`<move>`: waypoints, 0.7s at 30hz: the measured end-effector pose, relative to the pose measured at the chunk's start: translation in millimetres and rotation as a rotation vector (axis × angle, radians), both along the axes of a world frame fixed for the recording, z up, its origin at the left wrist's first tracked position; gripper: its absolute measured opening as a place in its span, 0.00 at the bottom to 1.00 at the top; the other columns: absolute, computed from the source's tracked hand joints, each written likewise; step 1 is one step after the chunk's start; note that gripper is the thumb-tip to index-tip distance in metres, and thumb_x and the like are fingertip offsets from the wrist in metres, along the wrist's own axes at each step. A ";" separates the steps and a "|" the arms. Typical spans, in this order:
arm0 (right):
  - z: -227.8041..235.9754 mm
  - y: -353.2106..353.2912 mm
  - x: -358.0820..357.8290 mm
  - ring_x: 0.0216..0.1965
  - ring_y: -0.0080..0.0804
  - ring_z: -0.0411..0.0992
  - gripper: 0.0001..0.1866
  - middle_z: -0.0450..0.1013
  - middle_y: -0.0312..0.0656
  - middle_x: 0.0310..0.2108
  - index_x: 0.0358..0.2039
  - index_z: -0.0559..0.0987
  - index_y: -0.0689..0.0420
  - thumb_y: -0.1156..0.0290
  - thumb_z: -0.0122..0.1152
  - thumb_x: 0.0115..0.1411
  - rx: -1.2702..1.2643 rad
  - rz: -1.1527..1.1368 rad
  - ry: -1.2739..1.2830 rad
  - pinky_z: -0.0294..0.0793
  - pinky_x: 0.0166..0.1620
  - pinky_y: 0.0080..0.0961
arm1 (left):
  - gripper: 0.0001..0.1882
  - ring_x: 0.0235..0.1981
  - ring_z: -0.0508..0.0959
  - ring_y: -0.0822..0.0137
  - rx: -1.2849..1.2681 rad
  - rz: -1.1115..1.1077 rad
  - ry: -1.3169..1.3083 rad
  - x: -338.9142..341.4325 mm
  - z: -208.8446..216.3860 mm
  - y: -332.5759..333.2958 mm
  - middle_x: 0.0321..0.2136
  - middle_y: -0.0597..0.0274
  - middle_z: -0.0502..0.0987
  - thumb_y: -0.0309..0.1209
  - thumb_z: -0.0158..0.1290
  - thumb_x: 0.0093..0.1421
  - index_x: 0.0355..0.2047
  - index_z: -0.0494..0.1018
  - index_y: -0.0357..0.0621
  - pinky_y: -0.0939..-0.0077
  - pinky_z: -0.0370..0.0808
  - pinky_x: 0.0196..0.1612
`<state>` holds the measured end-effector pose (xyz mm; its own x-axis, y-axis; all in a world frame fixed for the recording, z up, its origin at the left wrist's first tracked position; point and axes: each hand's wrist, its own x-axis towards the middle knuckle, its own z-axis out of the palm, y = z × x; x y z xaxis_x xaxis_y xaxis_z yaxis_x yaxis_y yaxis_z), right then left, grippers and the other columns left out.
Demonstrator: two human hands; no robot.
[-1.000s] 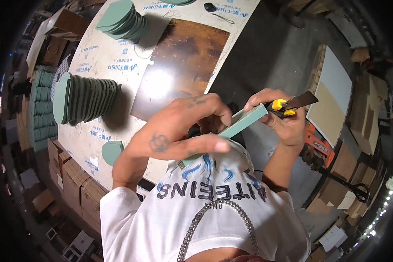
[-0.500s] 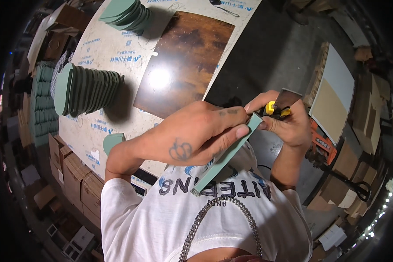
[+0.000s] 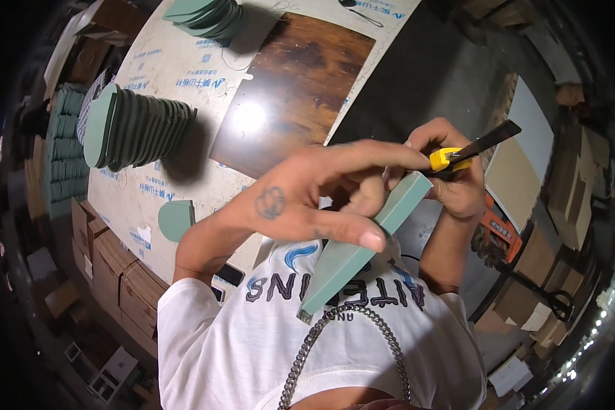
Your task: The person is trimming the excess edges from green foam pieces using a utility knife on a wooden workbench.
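My left hand (image 3: pixel 307 181) grips a flat green-covered panel (image 3: pixel 348 270) with its thumb along the long narrow edge. The panel stands edge-up in front of my chest, slanting from lower left to upper right. In my right hand (image 3: pixel 461 191) is a utility knife (image 3: pixel 451 158) with a yellow part and a broad dark blade that points up and right, away from the panel. My right fingers are closed beside the panel's upper end. The fingertips of both hands meet there, and what lies between them is hidden.
On the white printed table (image 3: pixel 143 75) lies a glossy brown board (image 3: pixel 307 75). A row of green rounded pieces (image 3: pixel 143 126) stands left, another stack (image 3: pixel 205 17) beyond. One green piece (image 3: pixel 176 220) lies near my left elbow. Cardboard boxes (image 3: pixel 119 273) are below left; an orange pallet jack (image 3: pixel 506 229) is right.
The panel has turned, showing more of its broad side. My left index finger has stretched toward the knife. The knife's blade has swung to point farther right and appears narrower.
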<state>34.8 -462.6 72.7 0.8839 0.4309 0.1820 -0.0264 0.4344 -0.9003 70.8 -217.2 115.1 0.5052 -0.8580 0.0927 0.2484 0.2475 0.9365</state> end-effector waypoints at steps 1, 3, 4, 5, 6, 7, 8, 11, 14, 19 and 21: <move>-0.5 0.9 2.4 0.43 0.30 0.77 0.22 0.76 0.46 0.41 0.50 0.72 0.69 0.84 0.67 0.55 0.015 -0.019 -0.009 0.81 0.46 0.24 | 0.35 0.22 0.67 0.78 -0.053 0.027 -0.019 -1.5 -8.5 -7.1 0.18 0.74 0.66 0.28 0.66 0.56 0.61 0.67 0.28 0.83 0.64 0.35; 2.4 1.2 5.6 0.42 0.23 0.75 0.26 0.74 0.41 0.40 0.49 0.72 0.66 0.84 0.72 0.50 -0.011 -0.056 -0.020 0.78 0.45 0.21 | 0.33 0.21 0.67 0.79 -0.037 0.015 0.056 -1.0 -7.4 -8.4 0.18 0.74 0.65 0.28 0.66 0.56 0.60 0.67 0.28 0.82 0.64 0.34; 0.7 2.0 6.6 0.42 0.23 0.75 0.26 0.74 0.41 0.40 0.49 0.72 0.66 0.84 0.72 0.50 -0.014 -0.055 -0.023 0.78 0.45 0.21 | 0.32 0.20 0.66 0.79 -0.019 -0.001 0.135 -0.7 -6.4 -9.3 0.17 0.74 0.65 0.27 0.65 0.57 0.60 0.68 0.28 0.82 0.64 0.33; -2.6 3.1 5.7 0.42 0.22 0.74 0.28 0.74 0.39 0.40 0.49 0.72 0.65 0.84 0.74 0.48 -0.029 -0.084 -0.016 0.77 0.45 0.21 | 0.28 0.19 0.66 0.80 -0.046 0.008 0.190 -2.3 -4.8 -10.7 0.16 0.74 0.65 0.27 0.63 0.59 0.58 0.69 0.28 0.83 0.63 0.31; -4.0 3.2 5.2 0.43 0.21 0.73 0.30 0.74 0.38 0.41 0.49 0.72 0.64 0.84 0.76 0.47 -0.043 -0.114 -0.010 0.75 0.46 0.20 | 0.28 0.19 0.66 0.80 -0.049 0.008 0.190 -5.2 -5.0 -11.8 0.16 0.74 0.65 0.27 0.63 0.59 0.58 0.69 0.28 0.83 0.63 0.31; -1.7 2.1 7.3 0.43 0.20 0.72 0.33 0.73 0.35 0.41 0.52 0.71 0.62 0.80 0.78 0.46 -0.077 -0.080 -0.027 0.74 0.46 0.20 | 0.26 0.19 0.66 0.81 -0.033 0.050 0.226 -8.6 -5.5 -12.8 0.16 0.75 0.64 0.28 0.62 0.60 0.57 0.70 0.29 0.83 0.63 0.30; -1.8 2.8 8.2 0.43 0.20 0.72 0.33 0.73 0.35 0.41 0.52 0.71 0.62 0.80 0.78 0.46 -0.079 -0.081 -0.029 0.74 0.46 0.20 | 0.24 0.19 0.65 0.82 -0.016 0.092 0.259 -9.5 -5.9 -13.3 0.16 0.76 0.64 0.28 0.61 0.61 0.56 0.71 0.29 0.84 0.63 0.28; -1.6 7.8 11.4 0.42 0.20 0.71 0.37 0.72 0.34 0.41 0.56 0.67 0.62 0.75 0.79 0.49 -0.090 -0.070 -0.040 0.73 0.45 0.18 | 0.18 0.15 0.61 0.85 0.023 0.156 0.226 -6.7 -5.1 -15.7 0.15 0.77 0.63 0.33 0.59 0.65 0.49 0.74 0.32 0.86 0.58 0.19; -2.1 11.1 10.9 0.42 0.19 0.71 0.37 0.72 0.33 0.40 0.56 0.67 0.62 0.75 0.79 0.49 -0.091 -0.097 0.004 0.73 0.44 0.18 | 0.16 0.11 0.59 0.85 -0.002 0.218 0.231 -7.6 -10.2 -20.8 0.16 0.75 0.67 0.38 0.57 0.67 0.43 0.76 0.35 0.85 0.53 0.14; -4.9 1.3 12.1 0.41 0.21 0.72 0.35 0.72 0.36 0.40 0.55 0.68 0.64 0.81 0.77 0.49 -0.114 -0.102 -0.092 0.75 0.43 0.20 | 0.21 0.11 0.62 0.84 -0.016 0.112 0.293 1.7 -7.4 -18.3 0.17 0.74 0.68 0.39 0.58 0.67 0.49 0.74 0.32 0.85 0.57 0.16; -3.5 -0.7 10.8 0.42 0.24 0.74 0.31 0.74 0.40 0.40 0.53 0.69 0.65 0.87 0.73 0.49 -0.047 -0.063 -0.076 0.79 0.42 0.22 | 0.24 0.12 0.63 0.82 -0.119 -0.025 0.224 4.8 -14.1 -16.0 0.15 0.74 0.66 0.34 0.59 0.65 0.55 0.72 0.27 0.84 0.60 0.18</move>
